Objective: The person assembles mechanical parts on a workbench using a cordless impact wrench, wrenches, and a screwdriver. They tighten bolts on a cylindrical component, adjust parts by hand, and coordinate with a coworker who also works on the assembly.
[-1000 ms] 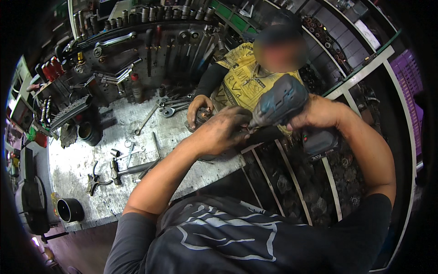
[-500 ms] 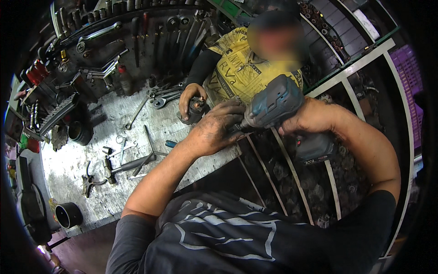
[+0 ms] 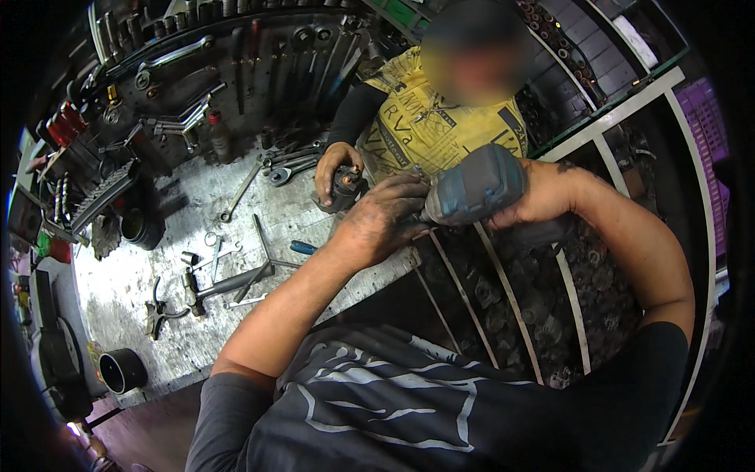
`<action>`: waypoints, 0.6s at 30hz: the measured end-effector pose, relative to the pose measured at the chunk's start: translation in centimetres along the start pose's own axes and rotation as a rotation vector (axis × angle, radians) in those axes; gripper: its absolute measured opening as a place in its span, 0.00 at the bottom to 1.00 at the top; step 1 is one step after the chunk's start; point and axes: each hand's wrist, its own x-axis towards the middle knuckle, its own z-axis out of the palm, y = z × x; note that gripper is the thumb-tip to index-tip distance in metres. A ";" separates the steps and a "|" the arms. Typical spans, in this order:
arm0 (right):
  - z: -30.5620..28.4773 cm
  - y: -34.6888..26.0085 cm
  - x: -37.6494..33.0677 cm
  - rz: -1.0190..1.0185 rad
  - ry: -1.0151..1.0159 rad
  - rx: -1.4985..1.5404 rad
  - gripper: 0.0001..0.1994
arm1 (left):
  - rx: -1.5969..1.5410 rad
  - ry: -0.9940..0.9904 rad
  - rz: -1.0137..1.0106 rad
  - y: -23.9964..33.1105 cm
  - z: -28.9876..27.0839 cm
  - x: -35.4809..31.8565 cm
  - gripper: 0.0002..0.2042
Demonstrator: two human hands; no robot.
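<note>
My right hand (image 3: 539,195) is wrapped around the handle of a blue and black cordless impact wrench (image 3: 480,185), its nose pointing left toward my other hand. My left hand (image 3: 385,212) is closed at the wrench's nose, against a dark metal part (image 3: 346,189) with copper-coloured bits on top. What lies under my left fingers is hidden. From the far side, a co-worker's hand (image 3: 334,167) grips the same dark part at the bench's right edge.
On the worn metal workbench (image 3: 173,346) lie a hammer (image 3: 228,285), pliers (image 3: 160,311), a blue-handled tool (image 3: 303,247) and several wrenches (image 3: 242,189). A black ring (image 3: 122,370) stands near the front edge. Tools line the back. A slatted metal rack (image 3: 535,330) holds dark parts at right.
The impact wrench has tilted in my right hand, so its battery, plainly seen before, is now mostly hidden. My left hand stays at its nose. The whole view has shifted slightly.
</note>
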 end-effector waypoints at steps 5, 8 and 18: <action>-0.2 0.4 0.3 0.120 -0.070 0.081 0.31 | 0.026 0.004 0.010 -0.1 0.1 -0.1 0.23; 0.3 0.7 0.4 0.139 0.012 0.068 0.29 | 0.033 0.021 0.008 0.1 0.3 -0.1 0.23; -1.6 3.9 -0.3 -0.075 0.277 0.203 0.28 | 0.025 0.018 -0.134 1.1 -2.3 2.8 0.23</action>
